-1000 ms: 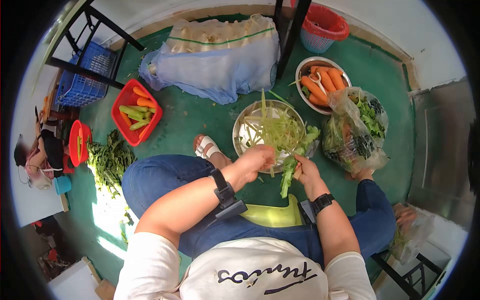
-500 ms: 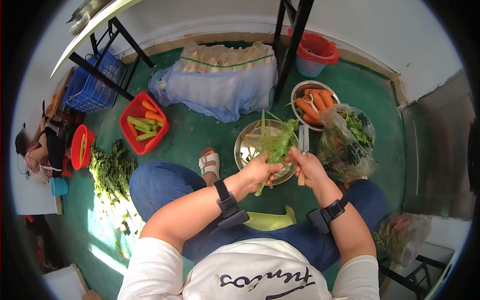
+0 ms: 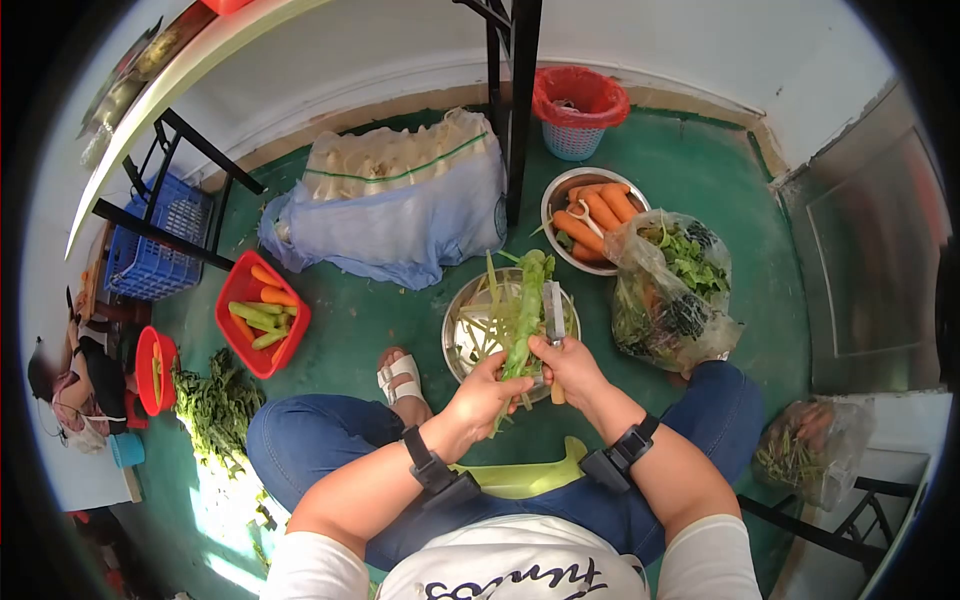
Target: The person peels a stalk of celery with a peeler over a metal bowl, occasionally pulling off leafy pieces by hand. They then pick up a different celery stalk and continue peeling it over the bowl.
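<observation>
My left hand (image 3: 490,395) is closed around a pale green, leafy celtuce stalk (image 3: 524,318), which points up and away from me. My right hand (image 3: 572,368) grips a knife (image 3: 555,306) with a wooden handle, its blade upright beside the stalk. Both hands are close together at the near edge of a steel bowl (image 3: 455,352) that holds long green peelings. A bowl of carrots (image 3: 603,210) with a white peeler on top stands beyond my right hand. To its near side sits a clear plastic bag (image 3: 675,290) of leafy greens.
A red basin (image 3: 262,318) of carrots and green stems stands left. Leafy greens (image 3: 215,400) lie on the floor. A big bulging sack (image 3: 400,200) and a lined bin (image 3: 578,115) are beyond. Table legs (image 3: 515,110) rise there. Another person (image 3: 75,375) sits far left.
My view has shifted, so the surroundings sit further left. The stalk has turned more upright and shows its pale length. The knife stays in my right hand.
</observation>
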The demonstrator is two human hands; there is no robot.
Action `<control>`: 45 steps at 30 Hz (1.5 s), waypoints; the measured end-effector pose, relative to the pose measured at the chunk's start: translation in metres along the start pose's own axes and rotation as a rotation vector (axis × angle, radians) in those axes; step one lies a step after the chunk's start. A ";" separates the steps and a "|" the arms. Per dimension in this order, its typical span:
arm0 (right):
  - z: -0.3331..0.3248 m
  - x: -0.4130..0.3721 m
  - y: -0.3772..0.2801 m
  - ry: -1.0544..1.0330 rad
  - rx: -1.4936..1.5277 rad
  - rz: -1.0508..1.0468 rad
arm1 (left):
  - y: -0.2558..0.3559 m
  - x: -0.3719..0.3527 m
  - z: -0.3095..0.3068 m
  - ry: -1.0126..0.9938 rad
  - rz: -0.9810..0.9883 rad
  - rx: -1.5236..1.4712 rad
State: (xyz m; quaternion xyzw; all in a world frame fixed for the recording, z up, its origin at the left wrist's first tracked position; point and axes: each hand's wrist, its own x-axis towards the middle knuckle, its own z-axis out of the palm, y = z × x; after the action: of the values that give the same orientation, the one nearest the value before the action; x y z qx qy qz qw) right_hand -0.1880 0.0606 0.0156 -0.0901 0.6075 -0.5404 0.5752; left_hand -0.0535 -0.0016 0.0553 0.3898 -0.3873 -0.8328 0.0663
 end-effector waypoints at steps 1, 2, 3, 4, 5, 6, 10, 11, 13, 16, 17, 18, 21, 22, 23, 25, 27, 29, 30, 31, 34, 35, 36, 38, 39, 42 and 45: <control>-0.001 -0.001 0.003 0.024 -0.027 0.013 | -0.002 0.000 -0.001 -0.016 -0.017 -0.037; -0.006 0.002 0.005 -0.063 0.002 0.004 | -0.003 0.000 -0.003 -0.038 -0.043 -0.046; -0.006 0.001 0.001 -0.060 0.005 0.012 | -0.003 0.001 -0.005 -0.036 -0.053 -0.048; -0.005 -0.002 -0.008 -0.043 -0.104 0.026 | -0.003 0.003 -0.006 -0.039 -0.076 -0.126; -0.005 -0.004 -0.012 -0.027 -0.212 0.042 | -0.003 0.004 -0.007 -0.041 -0.099 -0.206; -0.007 -0.004 -0.008 -0.030 -0.211 0.057 | -0.005 0.003 -0.010 -0.033 -0.110 -0.211; -0.013 -0.006 -0.007 0.041 -0.947 -0.539 | -0.005 0.004 -0.017 -0.059 -0.153 -0.287; -0.013 -0.009 -0.009 0.002 -1.156 -0.688 | -0.006 0.005 -0.017 -0.054 -0.150 -0.262; -0.008 -0.014 -0.008 -0.044 -1.185 -0.708 | -0.005 0.003 -0.018 -0.051 -0.149 -0.242; -0.010 -0.010 -0.001 -0.086 -1.237 -0.670 | -0.002 -0.006 -0.017 -0.066 -0.161 -0.200; -0.011 -0.007 0.003 -0.080 -1.257 -0.622 | -0.001 -0.009 -0.016 -0.084 -0.166 -0.174; -0.012 -0.006 0.007 -0.078 -1.254 -0.615 | -0.001 -0.014 -0.016 -0.084 -0.173 -0.173; -0.019 0.008 0.013 -0.042 -1.257 -0.541 | 0.005 -0.021 -0.014 -0.073 -0.179 -0.175; -0.028 0.015 0.018 -0.013 -1.267 -0.547 | 0.006 -0.026 -0.013 -0.096 -0.211 -0.194; -0.036 0.019 0.024 0.015 -1.275 -0.548 | 0.006 -0.031 -0.013 -0.118 -0.248 -0.213; -0.046 0.024 0.032 0.038 -1.234 -0.522 | 0.005 -0.034 -0.015 -0.157 -0.264 -0.258; -0.053 0.030 0.038 0.016 -1.260 -0.400 | 0.004 -0.034 -0.017 -0.123 -0.305 -0.298; -0.059 0.034 0.045 0.037 -1.260 -0.346 | 0.005 -0.035 -0.022 -0.122 -0.322 -0.332; -0.062 0.038 0.049 0.057 -1.257 -0.293 | 0.005 -0.034 -0.023 -0.118 -0.339 -0.364; -0.069 0.044 0.059 0.055 -1.258 -0.292 | 0.005 -0.034 -0.024 -0.117 -0.339 -0.366; -0.073 0.052 0.067 0.090 -1.228 -0.289 | 0.004 -0.034 -0.025 -0.096 -0.331 -0.405; -0.072 0.053 0.066 0.043 -0.855 0.026 | 0.003 -0.033 -0.024 -0.081 -0.324 -0.441; -0.067 0.050 0.057 -0.004 -0.470 0.323 | 0.002 -0.032 -0.024 -0.068 -0.315 -0.476; -0.048 0.034 0.036 -0.049 -0.174 0.369 | -0.005 -0.028 -0.025 -0.083 -0.304 -0.490; -0.039 0.029 0.029 -0.091 0.127 0.411 | -0.009 -0.025 -0.026 -0.100 -0.298 -0.501; -0.025 0.025 0.026 -0.067 0.208 0.304 | -0.023 -0.018 -0.025 -0.149 -0.288 -0.379; -0.033 0.030 0.026 -0.103 0.186 0.192 | -0.039 -0.003 -0.036 -0.202 -0.264 -0.150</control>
State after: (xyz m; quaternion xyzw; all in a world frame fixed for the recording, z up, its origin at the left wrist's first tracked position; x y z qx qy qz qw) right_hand -0.2102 0.0673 -0.0305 -0.0057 0.5302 -0.5314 0.6606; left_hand -0.0192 0.0050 0.0161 0.3456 -0.2742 -0.8958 -0.0538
